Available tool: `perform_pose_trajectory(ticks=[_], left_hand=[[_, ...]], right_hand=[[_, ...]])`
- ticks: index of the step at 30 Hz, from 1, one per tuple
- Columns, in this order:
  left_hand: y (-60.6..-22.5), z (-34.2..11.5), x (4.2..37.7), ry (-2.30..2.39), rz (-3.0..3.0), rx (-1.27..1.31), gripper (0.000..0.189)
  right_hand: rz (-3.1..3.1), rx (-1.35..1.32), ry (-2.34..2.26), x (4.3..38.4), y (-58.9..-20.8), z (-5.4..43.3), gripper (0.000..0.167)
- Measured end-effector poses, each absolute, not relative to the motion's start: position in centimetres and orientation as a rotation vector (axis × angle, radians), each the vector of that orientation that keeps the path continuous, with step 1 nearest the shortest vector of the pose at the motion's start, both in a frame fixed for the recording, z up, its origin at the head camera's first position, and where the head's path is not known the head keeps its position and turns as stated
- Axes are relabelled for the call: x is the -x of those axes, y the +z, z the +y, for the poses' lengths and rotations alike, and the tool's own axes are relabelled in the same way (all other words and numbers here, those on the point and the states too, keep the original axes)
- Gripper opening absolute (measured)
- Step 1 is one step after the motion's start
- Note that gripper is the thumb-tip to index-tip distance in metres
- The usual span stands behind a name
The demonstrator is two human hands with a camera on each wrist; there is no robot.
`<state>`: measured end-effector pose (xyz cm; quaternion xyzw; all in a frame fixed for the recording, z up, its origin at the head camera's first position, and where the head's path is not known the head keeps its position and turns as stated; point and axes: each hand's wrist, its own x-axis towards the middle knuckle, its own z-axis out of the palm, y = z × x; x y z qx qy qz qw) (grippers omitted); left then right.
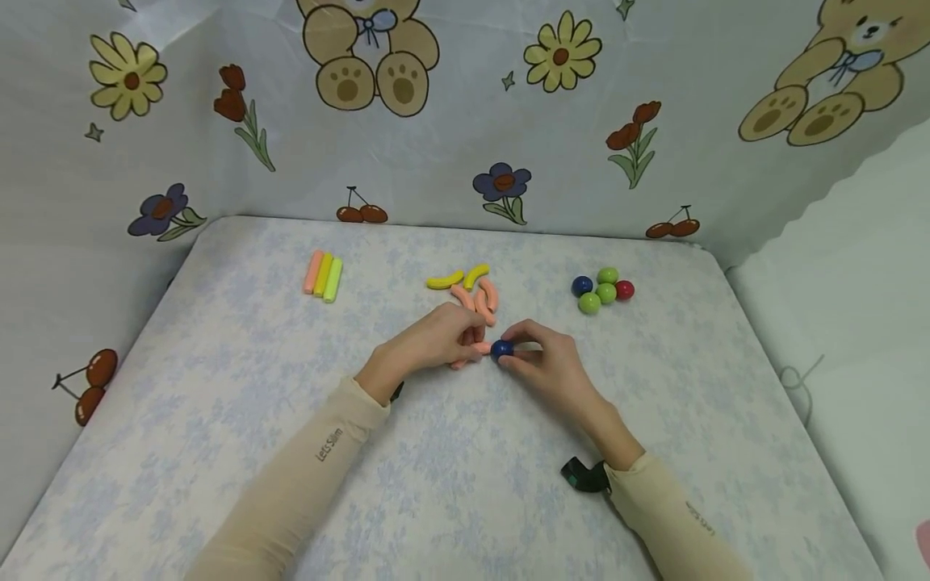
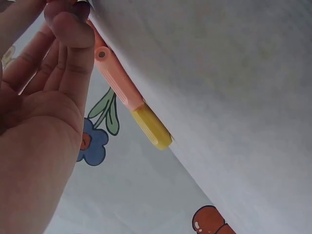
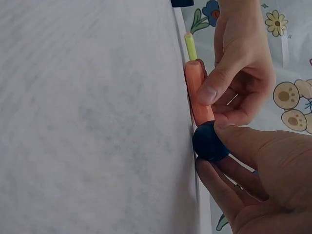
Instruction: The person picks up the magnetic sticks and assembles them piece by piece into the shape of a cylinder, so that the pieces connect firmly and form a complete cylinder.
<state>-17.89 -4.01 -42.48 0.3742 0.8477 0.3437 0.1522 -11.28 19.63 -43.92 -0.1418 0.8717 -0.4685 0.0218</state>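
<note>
My right hand (image 1: 548, 359) pinches a dark blue ball (image 1: 501, 349) between thumb and fingers. Just left of it, my left hand (image 1: 443, 335) holds a pink stick (image 1: 482, 348), its thumb lying along the side. Seen from the right wrist, the blue ball (image 3: 210, 141) sits right at the end of the pink stick (image 3: 197, 92). Most of the stick is hidden under the left hand in the head view. In the left wrist view a pink piece (image 2: 117, 78) with a hole near its end shows beside the left hand (image 2: 46, 97).
Curved yellow pieces (image 1: 445, 281) and curved pink pieces (image 1: 488, 295) lie just beyond my hands. Pink, yellow and light green sticks (image 1: 332, 280) lie side by side at the back left. Several green, red and blue balls (image 1: 606, 293) cluster at the back right.
</note>
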Motion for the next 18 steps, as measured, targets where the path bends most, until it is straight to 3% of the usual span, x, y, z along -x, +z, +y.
perform_pose_trajectory(ticks=[7,11,18], left_hand=[[-42.5,-3.7,18.0,0.937,2.435,-1.113,0.007],[-42.4,-3.9,18.2,0.921,2.460,-1.083,0.010],[-42.0,-5.2,18.9,0.913,2.428,-0.985,0.013]], right_hand=[[2.727,0.508,-1.460,11.5,-43.9,19.8,0.029],[2.975,0.526,-1.414,12.2,-43.6,21.1,0.028],[3.337,0.287,-1.222,13.7,-43.6,25.2,0.038]])
